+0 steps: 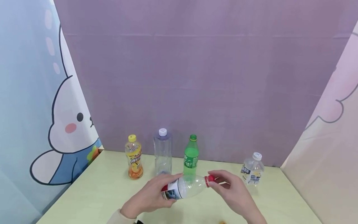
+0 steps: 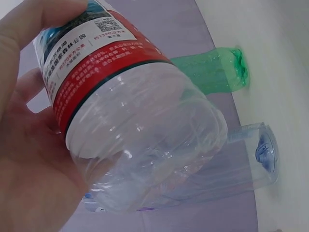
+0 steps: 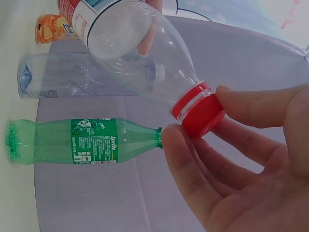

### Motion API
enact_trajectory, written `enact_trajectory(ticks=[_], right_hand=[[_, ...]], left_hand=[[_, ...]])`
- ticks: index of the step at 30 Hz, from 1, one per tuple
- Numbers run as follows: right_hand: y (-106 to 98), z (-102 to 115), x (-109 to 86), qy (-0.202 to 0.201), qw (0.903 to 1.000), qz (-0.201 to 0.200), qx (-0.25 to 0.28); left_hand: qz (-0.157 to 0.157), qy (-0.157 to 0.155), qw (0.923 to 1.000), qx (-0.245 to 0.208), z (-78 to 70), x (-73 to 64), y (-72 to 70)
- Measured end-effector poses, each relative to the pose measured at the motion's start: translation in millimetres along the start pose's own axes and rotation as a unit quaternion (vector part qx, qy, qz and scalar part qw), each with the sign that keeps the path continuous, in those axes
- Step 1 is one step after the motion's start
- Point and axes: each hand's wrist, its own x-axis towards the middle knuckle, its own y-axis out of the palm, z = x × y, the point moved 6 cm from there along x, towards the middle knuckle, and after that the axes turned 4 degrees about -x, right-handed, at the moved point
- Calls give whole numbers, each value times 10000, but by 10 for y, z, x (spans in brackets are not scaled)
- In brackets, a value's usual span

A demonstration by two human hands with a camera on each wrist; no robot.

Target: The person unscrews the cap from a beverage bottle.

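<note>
A clear plastic water bottle [image 1: 193, 186] with a red and white label lies tilted on its side above the table, its neck to the right. My left hand [image 1: 152, 191] grips it round the label near the base. At the other end, the thumb and fingers of my right hand [image 1: 230, 189] pinch the red cap [image 3: 203, 116]. In the right wrist view a narrow strip of clear neck shows between this cap and the red ring [image 3: 189, 99]. No liquid can be seen inside the bottle.
Behind my hands stand an orange-drink bottle with a yellow cap [image 1: 134, 158], a tall clear bottle [image 1: 163, 152] with a white cap and a green Sprite bottle [image 1: 191, 154] without a cap. A small white-capped bottle [image 1: 252, 169] stands right. A purple curtain [image 1: 184, 93] hangs behind the table [image 1: 95, 193].
</note>
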Motion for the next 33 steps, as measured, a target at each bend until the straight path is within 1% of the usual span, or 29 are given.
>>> enact_trajectory(ticks=[6,10,13,18,21,25,27,29,33], right_hand=[[-12,20,-12,-296,9995,43,-19],[-17,42,-14,-642,9979,97,-77],[-15,56,-14,-857,9963,110,-13],[0,52,-13,-860,9958,108,286],[-3,63,-22,-975,9947,3,315],[-24,103,-36,-1302,9911,-233,169],[-39,106,-35,-1289,9910,-346,115],[-53,99,-29,-1150,9925,-406,96],[-88,73,-14,-677,9966,-459,121]], left_hand=[[-1,-55,10000,13,1,-4,3],[-9,-115,9999,78,5,-4,-2],[-19,-151,9998,97,5,-5,-10],[15,-228,9997,55,16,-5,-11],[34,-278,9996,-7,27,-5,-5],[34,-295,9995,-56,35,-5,-2],[29,-316,9994,-122,41,-4,-4],[13,-337,9993,-190,48,-2,-11],[-2,-404,9986,-336,75,8,-18]])
